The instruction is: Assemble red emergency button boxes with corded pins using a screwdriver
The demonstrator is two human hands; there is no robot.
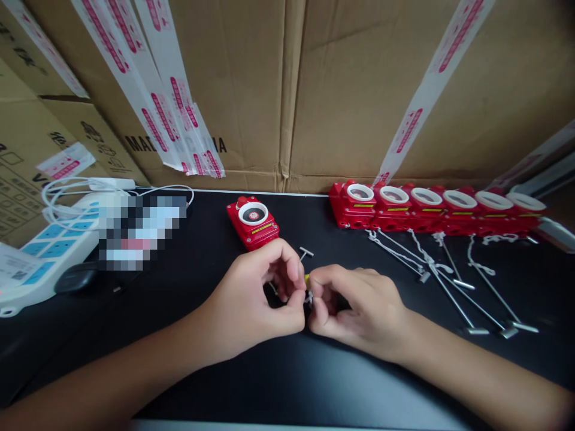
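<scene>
Both hands [306, 299] pinch small pin [308, 296] | red box [253, 223] behind | red boxes row [435, 206] right

Glossy red plastic boxes [438, 206] — matt black table [278, 371], brown cardboard [359, 90]

A black tabletop [287, 383] fills the near half of the view, slightly glossy, with soft light reflecting off its near edge. Along its far edge stands a wall of brown cardboard boxes [359, 90], their flaps and seams showing. Strips of white tape with red print [157, 90] run slantwise across them, some hanging loose at far left, another on the right [431, 84]. More printed boxes [27, 149] are stacked at far left. The light is even and indoor, with no hard shadows.
</scene>
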